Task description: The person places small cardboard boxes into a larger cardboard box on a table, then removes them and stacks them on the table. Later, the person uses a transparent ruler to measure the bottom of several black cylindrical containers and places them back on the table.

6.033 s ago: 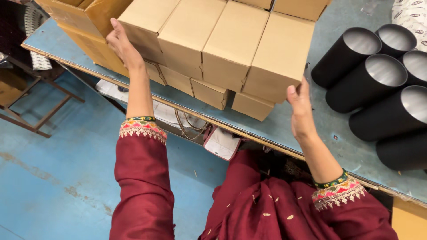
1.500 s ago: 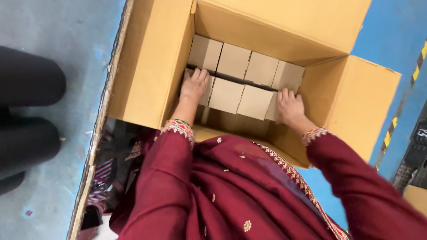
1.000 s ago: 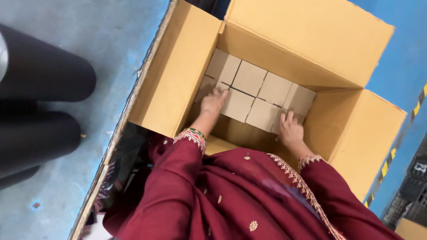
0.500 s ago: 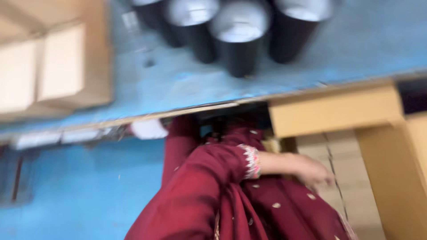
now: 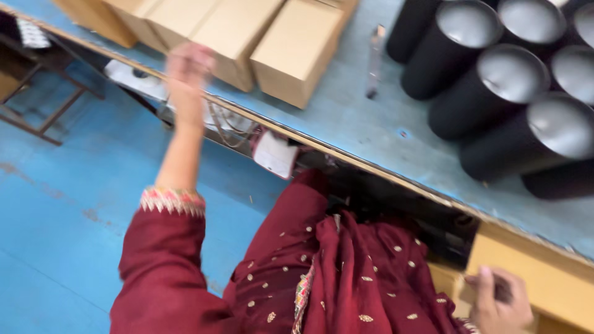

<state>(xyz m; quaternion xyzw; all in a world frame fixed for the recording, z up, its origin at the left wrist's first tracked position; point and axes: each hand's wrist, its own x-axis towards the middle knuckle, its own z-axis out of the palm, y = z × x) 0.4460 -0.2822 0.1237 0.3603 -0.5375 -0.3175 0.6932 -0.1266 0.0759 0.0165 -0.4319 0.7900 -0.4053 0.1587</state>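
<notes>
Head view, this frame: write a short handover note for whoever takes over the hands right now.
Left hand: raised at the table edge, empty as far as the blur shows, near the small cardboard boxes.
Right hand: low, at the large carton, fingers curled; hold unclear.
Black tubes lie on the table's right side.
Done: cannot be judged here.
Left: small boxes remain on the table.

Motion blurs the left hand (image 5: 187,69) near the boxes (image 5: 297,46) so its fingers cannot be told apart, the boxes and black tubes (image 5: 489,93) are cut off by the far edge, and the right hand (image 5: 498,303) by the near edge.
</notes>
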